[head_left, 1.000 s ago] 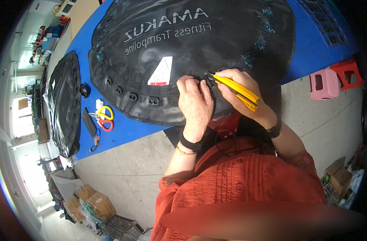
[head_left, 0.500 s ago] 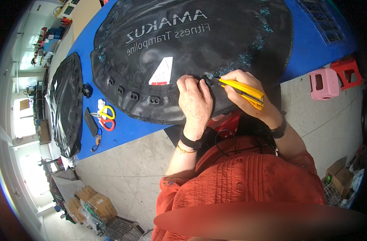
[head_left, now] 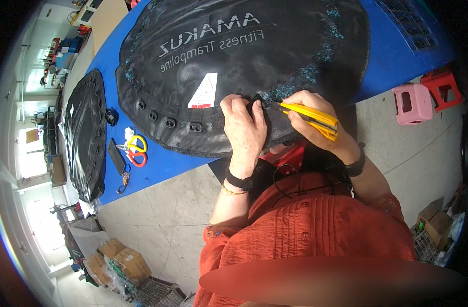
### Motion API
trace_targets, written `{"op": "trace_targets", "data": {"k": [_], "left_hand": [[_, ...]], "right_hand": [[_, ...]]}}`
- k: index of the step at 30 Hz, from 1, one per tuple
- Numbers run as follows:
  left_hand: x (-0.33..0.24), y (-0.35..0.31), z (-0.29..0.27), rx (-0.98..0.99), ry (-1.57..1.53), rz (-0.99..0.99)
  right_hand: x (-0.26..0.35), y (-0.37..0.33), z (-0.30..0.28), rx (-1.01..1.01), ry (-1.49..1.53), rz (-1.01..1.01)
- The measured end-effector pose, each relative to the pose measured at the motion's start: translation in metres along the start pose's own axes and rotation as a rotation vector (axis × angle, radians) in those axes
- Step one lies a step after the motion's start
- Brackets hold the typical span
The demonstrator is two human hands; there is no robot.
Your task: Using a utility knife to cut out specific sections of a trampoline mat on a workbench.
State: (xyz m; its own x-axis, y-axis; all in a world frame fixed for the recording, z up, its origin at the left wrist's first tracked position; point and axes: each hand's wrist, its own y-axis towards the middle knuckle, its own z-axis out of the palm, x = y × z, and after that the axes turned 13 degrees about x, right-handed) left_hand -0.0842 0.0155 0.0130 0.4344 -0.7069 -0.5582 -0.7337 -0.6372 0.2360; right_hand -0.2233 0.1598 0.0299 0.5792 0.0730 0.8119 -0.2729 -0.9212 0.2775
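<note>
A round black trampoline mat (head_left: pixel 275 56) lies in front of me, with teal stitching or loose thread along parts of it. My left hand (head_left: pixel 244 123) is closed on the mat's near band, thumb and fingers pinching a dark raised bit. In my right hand (head_left: pixel 316 120) are yellow-handled thread snips (head_left: pixel 321 122), their tips touching or close to the mat just right of my left thumb. Whether the blades are closed on thread is too small to tell. Black plastic loops (head_left: pixel 170 123) line the near left edge. A white label (head_left: pixel 204 91) lies on the mat.
The blue table (head_left: pixel 136 176) also holds red-and-yellow scissors (head_left: pixel 136 150), a dark flat bar (head_left: pixel 116 155), a small black part (head_left: pixel 111 116) and another black mat (head_left: pixel 85 138). Pink (head_left: pixel 413 105) and red stools (head_left: pixel 441 91) stand at right; cardboard boxes (head_left: pixel 131 265) sit low left.
The mat and my left hand have shifted slightly left. The snips stay in my right hand at nearly the same spot. More teal thread shows near their tips.
</note>
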Motion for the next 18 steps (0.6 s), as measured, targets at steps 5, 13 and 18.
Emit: {"op": "trace_targets", "data": {"k": [5,13,18], "left_hand": [[0.000,0.002,0.001,0.003,-0.011,-0.008],[-0.002,0.000,0.001,-0.027,-0.037,-0.011],[-0.002,0.000,0.001,-0.003,-0.022,-0.002]], "right_hand": [[-0.002,0.000,0.004,-0.026,0.033,0.028],[-0.005,0.016,0.022,-0.118,0.152,0.032],[-0.005,0.026,0.024,-0.155,0.127,-0.012]]}}
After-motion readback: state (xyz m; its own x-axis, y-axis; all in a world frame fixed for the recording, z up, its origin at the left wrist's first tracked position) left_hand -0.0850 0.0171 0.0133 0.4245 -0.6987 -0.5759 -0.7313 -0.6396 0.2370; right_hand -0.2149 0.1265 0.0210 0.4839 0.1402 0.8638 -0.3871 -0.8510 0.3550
